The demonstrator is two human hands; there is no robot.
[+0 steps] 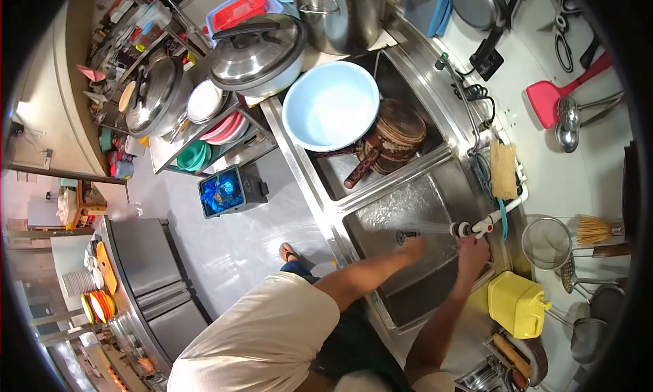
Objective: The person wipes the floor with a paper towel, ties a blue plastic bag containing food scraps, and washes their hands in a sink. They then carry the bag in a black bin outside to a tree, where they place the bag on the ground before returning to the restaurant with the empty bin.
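My left hand [413, 246] reaches down into the nearer sink basin [401, 307], right by the drain [404, 236]. Its fingers are mostly hidden, so I cannot see whether it holds anything. My right hand [472, 250] is closed at the white tap [484, 226], which has a red mark on it. Water sprays from the tap's nozzle [460, 229] across the basin. In the other basin, a light blue tub [330, 106] sits beside dark brown, stained pans with handles [394, 135].
A yellow jerrycan [515, 303] stands right of the sink. Strainers [546, 243], ladles and a red spatula [546, 101] hang on the wall. Lidded pots [258, 55] crowd the far end. On the floor is a bin with a blue bag [222, 192].
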